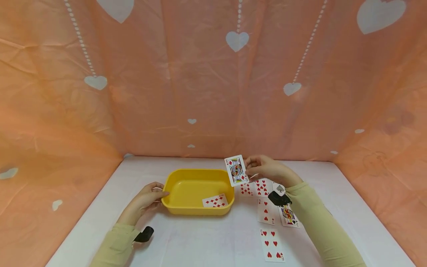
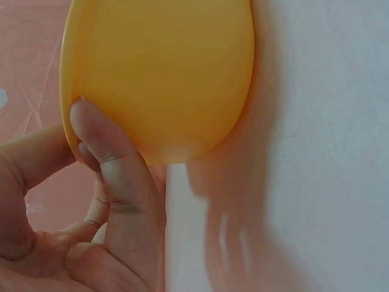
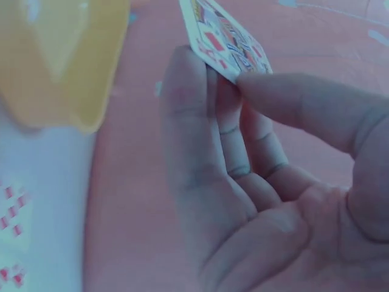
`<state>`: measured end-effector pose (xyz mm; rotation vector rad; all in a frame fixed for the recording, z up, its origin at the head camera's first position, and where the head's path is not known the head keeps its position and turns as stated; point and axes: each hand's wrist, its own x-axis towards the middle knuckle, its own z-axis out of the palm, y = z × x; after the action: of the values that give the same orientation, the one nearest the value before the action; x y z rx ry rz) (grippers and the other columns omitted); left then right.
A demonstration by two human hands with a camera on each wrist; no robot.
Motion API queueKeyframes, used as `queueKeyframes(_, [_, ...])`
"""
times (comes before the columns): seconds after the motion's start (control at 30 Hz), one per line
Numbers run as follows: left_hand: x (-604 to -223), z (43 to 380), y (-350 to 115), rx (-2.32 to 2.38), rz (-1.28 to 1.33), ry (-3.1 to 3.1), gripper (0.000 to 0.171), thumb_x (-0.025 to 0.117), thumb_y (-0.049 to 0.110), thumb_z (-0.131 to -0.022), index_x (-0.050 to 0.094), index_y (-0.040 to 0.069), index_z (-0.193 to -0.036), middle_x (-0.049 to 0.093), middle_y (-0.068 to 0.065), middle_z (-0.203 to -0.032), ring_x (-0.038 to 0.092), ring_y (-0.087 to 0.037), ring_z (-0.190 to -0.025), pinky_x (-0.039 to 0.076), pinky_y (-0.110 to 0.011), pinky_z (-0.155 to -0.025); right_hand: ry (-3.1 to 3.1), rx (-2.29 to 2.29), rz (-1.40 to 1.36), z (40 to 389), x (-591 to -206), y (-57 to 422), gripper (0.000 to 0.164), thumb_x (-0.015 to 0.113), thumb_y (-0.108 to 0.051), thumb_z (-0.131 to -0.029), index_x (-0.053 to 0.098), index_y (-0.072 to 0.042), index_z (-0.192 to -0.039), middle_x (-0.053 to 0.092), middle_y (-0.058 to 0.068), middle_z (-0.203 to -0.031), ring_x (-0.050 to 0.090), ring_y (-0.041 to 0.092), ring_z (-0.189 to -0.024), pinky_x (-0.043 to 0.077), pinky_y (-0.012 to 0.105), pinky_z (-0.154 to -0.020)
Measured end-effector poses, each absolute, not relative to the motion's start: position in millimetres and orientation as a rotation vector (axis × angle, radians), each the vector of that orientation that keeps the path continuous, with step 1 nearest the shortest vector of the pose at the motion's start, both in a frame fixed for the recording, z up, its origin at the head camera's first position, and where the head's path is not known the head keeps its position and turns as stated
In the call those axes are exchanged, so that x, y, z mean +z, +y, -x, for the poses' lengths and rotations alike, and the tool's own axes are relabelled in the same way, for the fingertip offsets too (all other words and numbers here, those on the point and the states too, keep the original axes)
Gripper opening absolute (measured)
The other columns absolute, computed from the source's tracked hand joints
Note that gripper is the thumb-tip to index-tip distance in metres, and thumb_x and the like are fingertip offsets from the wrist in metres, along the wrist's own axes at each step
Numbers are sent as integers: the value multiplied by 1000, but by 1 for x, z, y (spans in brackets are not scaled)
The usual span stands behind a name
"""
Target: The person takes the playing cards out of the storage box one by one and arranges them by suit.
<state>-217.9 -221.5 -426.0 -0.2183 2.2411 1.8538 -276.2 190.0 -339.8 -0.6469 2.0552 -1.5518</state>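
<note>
My right hand pinches a face card of diamonds by its edge, between thumb and fingers. The card is raised, face toward the head camera, at the right rim of a yellow plastic tray. In the right wrist view the thumb presses the card against the fingertips. My left hand grips the tray's left end. Its thumb lies over the rim, as the left wrist view shows on the tray. Inside the tray, at the front right, lies a diamond number card.
Right of the tray, several face-up cards lie on the white table: a diamond card, heart cards, a three of hearts, a jack and a six of hearts. A spade card is partly covered by the right wrist's camera.
</note>
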Motion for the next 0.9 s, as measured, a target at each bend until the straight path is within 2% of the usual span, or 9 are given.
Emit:
queueKeyframes(0.47, [-428, 218, -222, 1888, 228, 2218, 34, 65, 6, -89, 43, -5, -114, 61, -9, -84, 58, -14, -63, 48, -23, -55, 2059, -1618, 427, 237, -398, 228, 17, 59, 2, -87, 53, 10, -100, 61, 9, -79, 62, 20, -73, 56, 36, -67])
queueKeyframes(0.63, [-428, 219, -222, 1899, 229, 2210, 33, 64, 6, -89, 44, -5, -113, 60, -10, -85, 57, -14, -63, 49, -23, -55, 2088, -1605, 338, 228, -420, 227, 18, 60, 1, -85, 54, 8, -99, 63, 6, -78, 63, 17, -71, 55, 31, -63])
queueKeyframes(0.9, [-428, 220, -221, 1900, 234, 2204, 31, 63, 5, -90, 43, -5, -112, 60, -8, -84, 57, -13, -61, 48, -21, -54, 2006, -1670, 254, 218, -442, 217, 17, 60, 5, -83, 54, 12, -97, 62, 11, -77, 63, 15, -63, 56, 29, -61])
